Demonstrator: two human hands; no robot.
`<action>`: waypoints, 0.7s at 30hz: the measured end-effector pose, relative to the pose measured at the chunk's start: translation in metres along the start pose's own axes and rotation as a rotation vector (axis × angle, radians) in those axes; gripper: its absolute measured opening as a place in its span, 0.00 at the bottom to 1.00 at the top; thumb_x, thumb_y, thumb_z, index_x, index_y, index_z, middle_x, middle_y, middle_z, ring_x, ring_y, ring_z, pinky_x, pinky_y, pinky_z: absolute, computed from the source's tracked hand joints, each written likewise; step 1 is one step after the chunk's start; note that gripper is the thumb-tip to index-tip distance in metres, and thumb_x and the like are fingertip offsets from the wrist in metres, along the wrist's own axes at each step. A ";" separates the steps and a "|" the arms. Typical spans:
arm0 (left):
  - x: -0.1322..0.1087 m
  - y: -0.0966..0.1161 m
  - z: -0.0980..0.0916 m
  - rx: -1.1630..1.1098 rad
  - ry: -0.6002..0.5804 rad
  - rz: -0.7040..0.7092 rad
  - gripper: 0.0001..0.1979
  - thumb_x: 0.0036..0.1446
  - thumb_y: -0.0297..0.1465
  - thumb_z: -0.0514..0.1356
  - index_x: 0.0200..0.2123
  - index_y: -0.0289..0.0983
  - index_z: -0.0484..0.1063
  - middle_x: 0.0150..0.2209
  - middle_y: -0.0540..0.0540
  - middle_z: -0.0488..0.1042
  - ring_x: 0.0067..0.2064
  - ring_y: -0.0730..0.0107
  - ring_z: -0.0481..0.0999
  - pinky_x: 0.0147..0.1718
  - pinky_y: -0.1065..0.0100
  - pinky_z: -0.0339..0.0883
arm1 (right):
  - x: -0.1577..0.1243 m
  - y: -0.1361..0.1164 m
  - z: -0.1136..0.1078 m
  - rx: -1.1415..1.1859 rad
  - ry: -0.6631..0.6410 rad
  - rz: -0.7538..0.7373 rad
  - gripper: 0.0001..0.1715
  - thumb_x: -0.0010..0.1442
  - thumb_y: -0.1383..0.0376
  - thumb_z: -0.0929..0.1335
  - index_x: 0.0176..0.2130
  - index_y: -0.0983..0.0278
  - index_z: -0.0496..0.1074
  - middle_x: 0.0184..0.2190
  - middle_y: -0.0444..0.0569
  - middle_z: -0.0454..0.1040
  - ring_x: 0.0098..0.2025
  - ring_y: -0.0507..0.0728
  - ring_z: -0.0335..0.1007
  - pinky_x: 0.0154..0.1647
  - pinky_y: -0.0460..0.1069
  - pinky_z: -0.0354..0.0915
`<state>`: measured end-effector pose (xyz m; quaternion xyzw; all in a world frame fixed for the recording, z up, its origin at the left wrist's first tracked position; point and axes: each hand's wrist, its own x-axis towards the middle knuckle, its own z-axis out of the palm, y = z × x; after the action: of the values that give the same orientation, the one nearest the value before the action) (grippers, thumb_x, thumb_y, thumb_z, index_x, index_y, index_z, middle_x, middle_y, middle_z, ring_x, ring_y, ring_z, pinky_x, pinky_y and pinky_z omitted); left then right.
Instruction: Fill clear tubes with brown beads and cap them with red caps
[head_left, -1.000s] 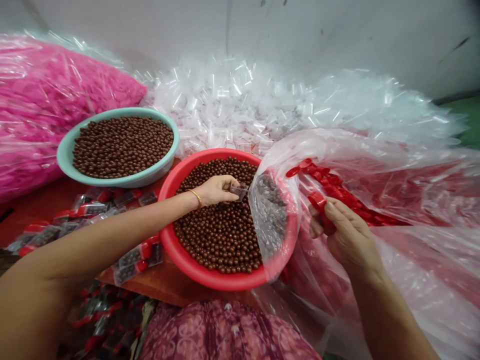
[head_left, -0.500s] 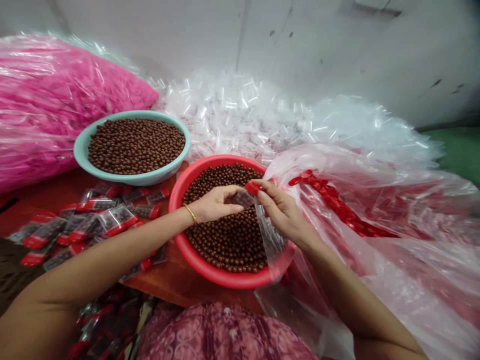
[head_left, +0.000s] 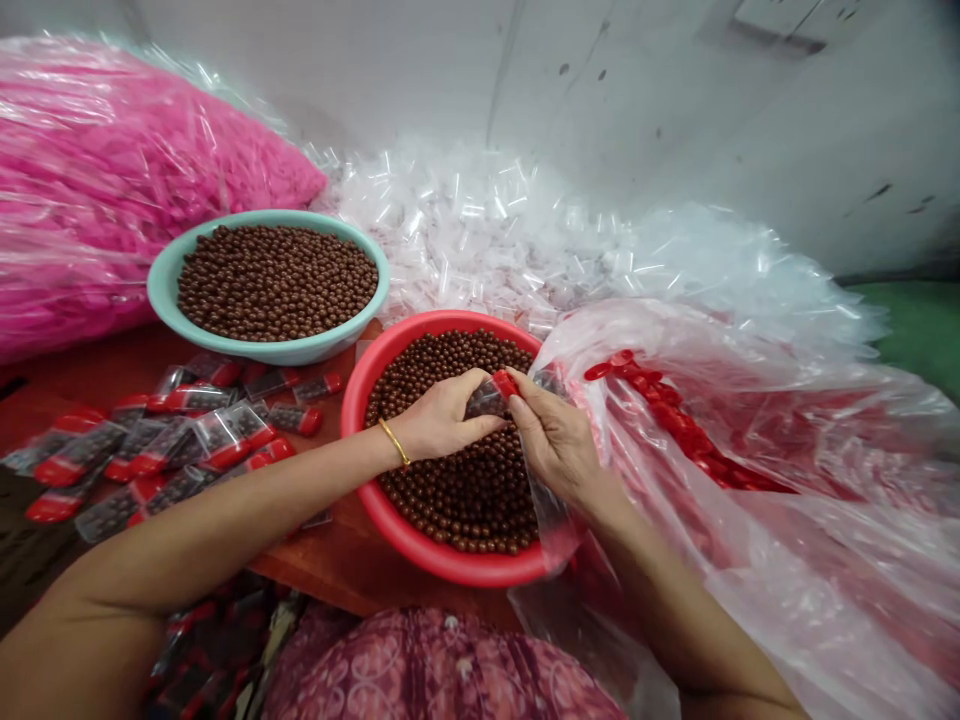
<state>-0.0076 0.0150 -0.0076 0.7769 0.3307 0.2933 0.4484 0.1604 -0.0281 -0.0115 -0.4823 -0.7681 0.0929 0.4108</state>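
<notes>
Over the red basin (head_left: 442, 565), my left hand (head_left: 439, 415) grips a small clear plastic container (head_left: 486, 402) with dark balls inside. A red cap (head_left: 505, 383) sits at the container's right end, pinched by the fingers of my right hand (head_left: 559, 440). Whether the cap is fully seated I cannot tell. Brown chocolate-like balls (head_left: 457, 520) fill much of the basin beneath both hands. Part of a clear plastic bag hangs over the basin's right rim, by my right wrist.
Filled red-capped containers (head_left: 225, 440) lie piled at left. Behind them stands a light-blue basin (head_left: 161, 290) of brown balls, beside a bag of pink pieces (head_left: 187, 150). Empty clear containers (head_left: 480, 230) heap against the wall. At right, a plastic bag (head_left: 750, 400) holds red caps (head_left: 682, 430).
My right hand has brought the red cap from just above the container onto its end. Both hands are now closer together, and the camera view has shifted slightly.
</notes>
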 end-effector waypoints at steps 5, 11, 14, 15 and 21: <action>-0.001 0.004 -0.001 0.187 0.028 -0.093 0.07 0.48 0.30 0.59 0.29 0.37 0.62 0.28 0.52 0.68 0.30 0.71 0.67 0.30 0.70 0.59 | -0.003 -0.007 0.004 0.075 -0.015 0.062 0.19 0.65 0.64 0.60 0.52 0.61 0.72 0.47 0.48 0.77 0.46 0.55 0.76 0.48 0.50 0.72; -0.001 0.002 -0.003 0.206 0.031 -0.098 0.07 0.47 0.30 0.58 0.25 0.37 0.60 0.23 0.54 0.65 0.25 0.74 0.63 0.25 0.72 0.55 | -0.008 -0.004 0.009 -0.123 -0.054 -0.111 0.24 0.65 0.64 0.58 0.57 0.69 0.66 0.46 0.57 0.77 0.45 0.56 0.76 0.45 0.49 0.72; -0.002 0.002 -0.003 0.260 0.036 -0.120 0.07 0.47 0.30 0.59 0.25 0.37 0.61 0.22 0.54 0.65 0.24 0.74 0.63 0.24 0.72 0.53 | -0.004 -0.003 0.005 -0.186 -0.096 -0.149 0.25 0.66 0.62 0.55 0.56 0.68 0.67 0.39 0.55 0.79 0.36 0.55 0.77 0.35 0.48 0.72; -0.002 0.002 -0.003 0.285 0.041 -0.127 0.07 0.47 0.31 0.59 0.25 0.37 0.61 0.22 0.54 0.65 0.24 0.74 0.63 0.24 0.72 0.53 | -0.001 -0.003 0.002 -0.205 -0.114 -0.151 0.25 0.67 0.61 0.55 0.55 0.68 0.69 0.36 0.54 0.80 0.32 0.55 0.76 0.31 0.47 0.70; 0.002 0.009 -0.004 0.349 0.028 -0.035 0.06 0.47 0.32 0.58 0.26 0.36 0.66 0.23 0.52 0.70 0.26 0.73 0.68 0.25 0.72 0.56 | 0.026 -0.001 -0.010 -0.026 -0.044 0.123 0.29 0.64 0.49 0.57 0.31 0.64 0.78 0.18 0.45 0.70 0.20 0.50 0.64 0.23 0.45 0.59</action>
<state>-0.0073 0.0152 0.0022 0.8327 0.3965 0.2345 0.3072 0.1614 -0.0100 0.0096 -0.5317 -0.7470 0.1188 0.3810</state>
